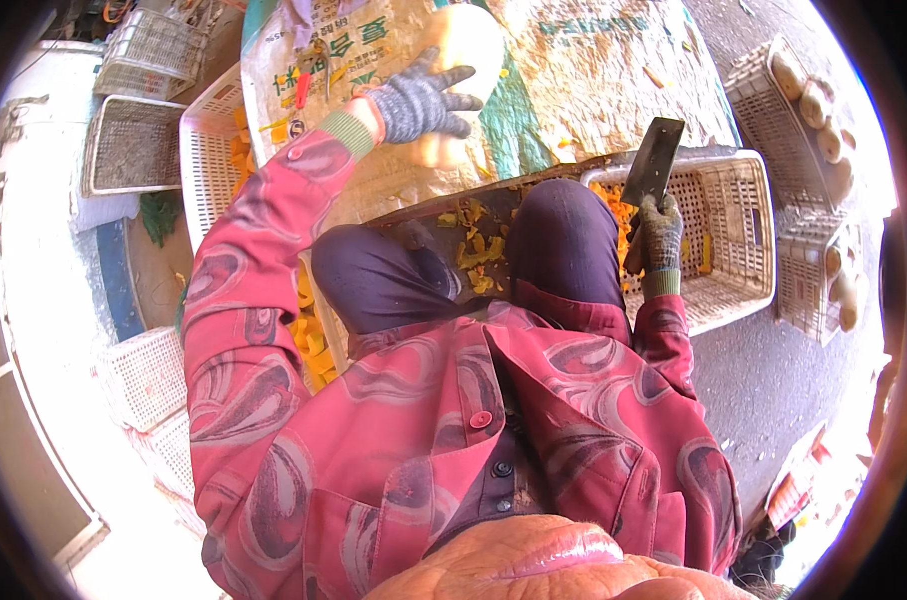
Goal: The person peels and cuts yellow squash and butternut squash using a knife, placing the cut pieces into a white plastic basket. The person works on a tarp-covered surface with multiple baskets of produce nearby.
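My left hand (427, 97), in a grey knit glove, lies with spread fingers on a large pale squash (472, 45) on the sack-covered work surface (596, 82). In my gloved right hand (657, 232) is the handle of a cleaver (654, 159); its broad dark blade points up and away, over the near edge of a white plastic crate (731, 300). Orange squash pieces (611, 202) lie in that crate beside my knee. A red-handled tool (302, 88) rests on the sacks left of my left hand.
Another white crate (206, 135) with orange pieces stands at the left. Yellow-orange chunks (315, 345) fill a container beside my left thigh. Peelings (480, 251) lie between my knees. Crates (780, 161) of pale squashes stand at the far right; stacked crates (142, 367) are at the lower left.
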### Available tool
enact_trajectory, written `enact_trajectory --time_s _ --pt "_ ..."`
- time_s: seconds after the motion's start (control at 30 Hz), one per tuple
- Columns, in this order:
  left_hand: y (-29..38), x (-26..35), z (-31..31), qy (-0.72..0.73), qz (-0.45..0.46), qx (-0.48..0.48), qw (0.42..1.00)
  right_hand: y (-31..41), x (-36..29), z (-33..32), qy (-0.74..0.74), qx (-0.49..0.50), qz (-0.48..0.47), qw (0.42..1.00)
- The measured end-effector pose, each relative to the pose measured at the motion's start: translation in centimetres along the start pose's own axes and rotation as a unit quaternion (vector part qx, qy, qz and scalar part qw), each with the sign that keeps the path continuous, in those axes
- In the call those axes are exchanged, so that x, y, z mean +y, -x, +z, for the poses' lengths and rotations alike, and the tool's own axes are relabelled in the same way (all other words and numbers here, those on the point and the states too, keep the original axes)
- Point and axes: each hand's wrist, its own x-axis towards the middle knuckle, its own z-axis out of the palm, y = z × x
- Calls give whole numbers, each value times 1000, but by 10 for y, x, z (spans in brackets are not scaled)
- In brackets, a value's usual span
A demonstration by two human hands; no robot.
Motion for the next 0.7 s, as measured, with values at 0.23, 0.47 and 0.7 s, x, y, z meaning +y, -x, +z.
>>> enact_trajectory --time_s 0.23,0.47,0.7 --pt "9 -13 73 327 -175 317 873 -1 3 21 98 -18 -124 987" --pt "-46 -12 5 178 -401 57 897 -3 -52 45 302 -20 -202 931" --pt "-49 -21 31 242 -395 115 879 7 -120 73 369 -38 -291 882"
